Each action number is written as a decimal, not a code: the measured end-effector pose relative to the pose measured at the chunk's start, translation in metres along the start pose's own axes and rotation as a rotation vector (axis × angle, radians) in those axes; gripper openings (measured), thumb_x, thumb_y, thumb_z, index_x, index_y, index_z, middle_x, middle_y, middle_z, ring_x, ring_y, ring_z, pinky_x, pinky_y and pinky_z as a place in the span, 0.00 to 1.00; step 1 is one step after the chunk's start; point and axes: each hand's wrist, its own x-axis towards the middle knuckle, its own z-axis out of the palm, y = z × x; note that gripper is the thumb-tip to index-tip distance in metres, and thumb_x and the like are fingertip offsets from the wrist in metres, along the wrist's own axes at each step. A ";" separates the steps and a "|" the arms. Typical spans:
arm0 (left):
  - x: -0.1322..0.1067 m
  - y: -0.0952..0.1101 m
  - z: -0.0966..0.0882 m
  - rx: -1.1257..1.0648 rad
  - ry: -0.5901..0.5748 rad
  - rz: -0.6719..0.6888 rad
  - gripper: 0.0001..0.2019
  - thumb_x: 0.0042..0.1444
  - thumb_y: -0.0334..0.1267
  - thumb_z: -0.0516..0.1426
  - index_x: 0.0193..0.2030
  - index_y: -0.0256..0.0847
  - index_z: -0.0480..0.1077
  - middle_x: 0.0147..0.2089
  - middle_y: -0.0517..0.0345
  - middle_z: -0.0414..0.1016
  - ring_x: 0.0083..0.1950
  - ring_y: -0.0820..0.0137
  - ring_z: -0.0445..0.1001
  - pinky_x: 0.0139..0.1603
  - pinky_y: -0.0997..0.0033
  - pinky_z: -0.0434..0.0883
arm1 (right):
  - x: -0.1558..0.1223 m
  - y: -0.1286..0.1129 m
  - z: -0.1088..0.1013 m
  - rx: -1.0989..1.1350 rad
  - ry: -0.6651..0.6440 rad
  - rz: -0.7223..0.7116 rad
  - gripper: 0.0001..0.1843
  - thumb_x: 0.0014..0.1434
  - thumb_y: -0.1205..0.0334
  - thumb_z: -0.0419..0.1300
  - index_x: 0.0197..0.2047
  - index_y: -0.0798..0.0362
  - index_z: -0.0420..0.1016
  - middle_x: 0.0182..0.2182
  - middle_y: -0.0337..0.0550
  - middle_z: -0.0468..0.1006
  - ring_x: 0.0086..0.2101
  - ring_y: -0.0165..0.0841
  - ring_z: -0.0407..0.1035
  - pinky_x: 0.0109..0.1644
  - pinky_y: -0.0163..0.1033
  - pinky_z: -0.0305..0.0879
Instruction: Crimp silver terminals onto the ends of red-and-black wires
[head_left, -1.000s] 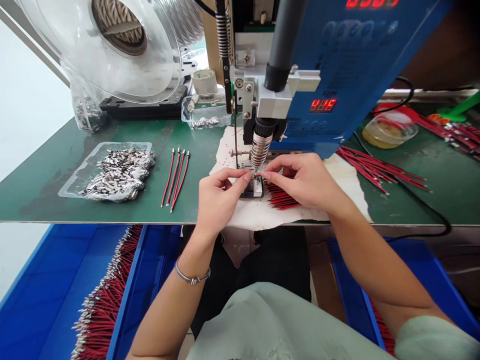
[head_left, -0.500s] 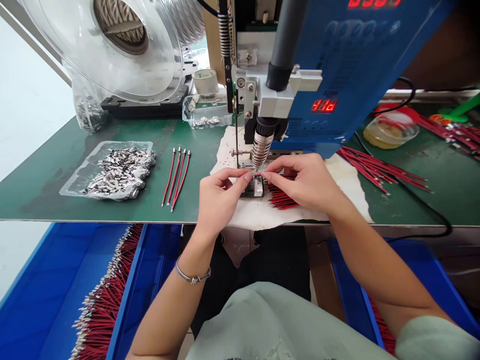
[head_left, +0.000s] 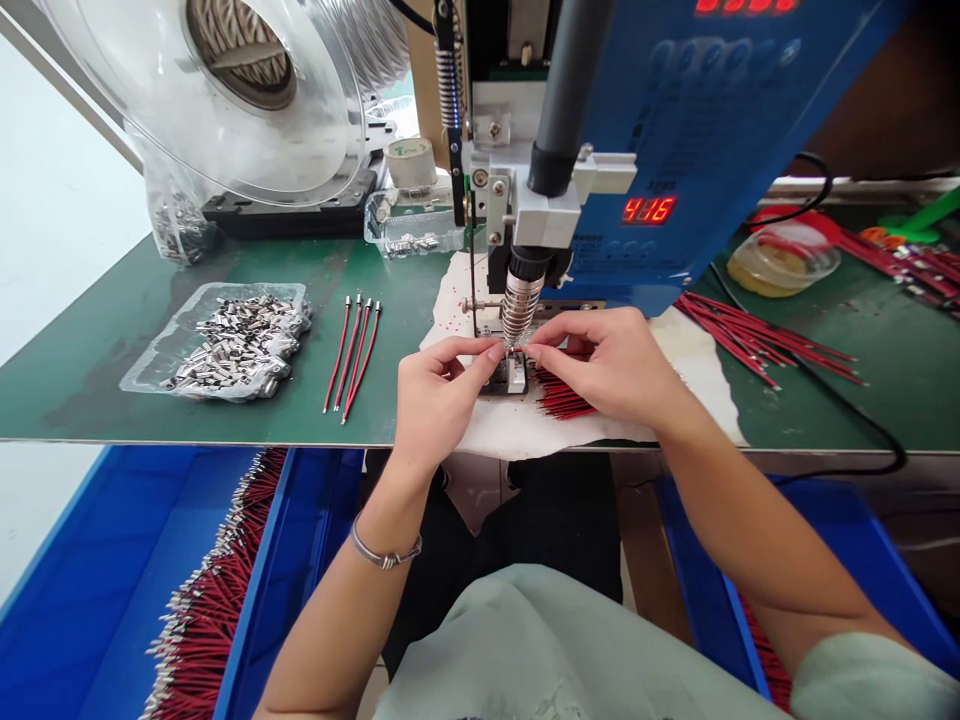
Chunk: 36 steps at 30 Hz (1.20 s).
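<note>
Both my hands meet under the ribbed metal tip (head_left: 520, 300) of a blue machine (head_left: 675, 130). My left hand (head_left: 435, 400) pinches thumb and forefinger on a small piece at the metal fixture (head_left: 510, 378). My right hand (head_left: 611, 365) pinches a short red wire from the right, its fingertips almost touching the left ones. What exactly sits between the fingers is too small to make out. A bunch of red wires (head_left: 562, 398) lies under my right hand on a white cloth (head_left: 525, 430).
Several finished red wires (head_left: 352, 355) lie left of the cloth, beside a clear bag of metal terminals (head_left: 232, 340). More red wires (head_left: 757, 340) lie at the right. A big clear reel (head_left: 240, 90) stands at the back left. Blue bins (head_left: 135, 590) with wires sit below the table edge.
The machine's head has dropped slightly, its tip now lower over the fixture. The red display reading changed. My hands have stayed in place.
</note>
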 end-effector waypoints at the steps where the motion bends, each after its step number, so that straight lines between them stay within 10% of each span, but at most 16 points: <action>1: 0.000 0.000 0.000 0.002 0.001 -0.001 0.10 0.52 0.45 0.68 0.36 0.41 0.83 0.26 0.56 0.76 0.24 0.74 0.64 0.25 0.71 0.58 | 0.000 0.000 0.000 0.002 0.002 -0.002 0.10 0.60 0.56 0.64 0.33 0.52 0.83 0.23 0.38 0.79 0.22 0.28 0.66 0.30 0.38 0.60; 36: -0.001 0.002 0.001 0.000 0.007 -0.005 0.09 0.52 0.45 0.68 0.35 0.42 0.83 0.27 0.56 0.77 0.24 0.74 0.63 0.24 0.71 0.56 | 0.001 0.001 -0.002 0.002 -0.010 0.005 0.09 0.59 0.56 0.64 0.34 0.52 0.83 0.24 0.38 0.79 0.21 0.26 0.62 0.26 0.36 0.57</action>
